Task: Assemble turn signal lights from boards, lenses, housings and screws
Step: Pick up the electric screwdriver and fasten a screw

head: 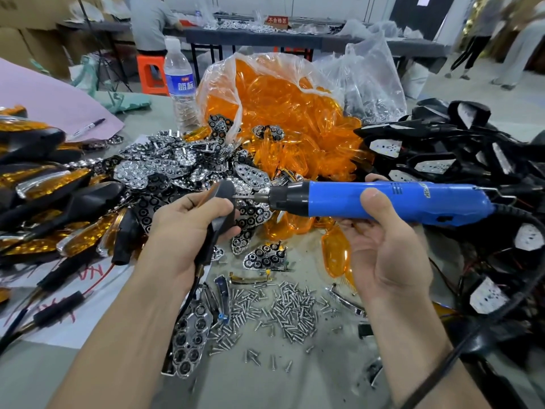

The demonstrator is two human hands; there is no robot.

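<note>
My left hand (pixel 188 222) grips a black turn signal housing (pixel 219 219) upright, its stalk and wire hanging down below the wrist. My right hand (pixel 383 246) holds a blue electric screwdriver (pixel 383 202) lying level, thumb on top of the barrel. Its bit meets the right side of the housing. Loose silver screws (pixel 283 314) lie scattered on the table below my hands. Chrome reflector pieces (pixel 177 166) are heaped behind the left hand. Orange lenses (pixel 283 113) spill from a clear bag in the middle.
Finished amber-and-black lights (pixel 53 208) are stacked at the left. Black housings with white boards (pixel 442 160) and wires pile up at the right. A water bottle (pixel 180 81) stands at the back. A person sits at a far table (pixel 153 22).
</note>
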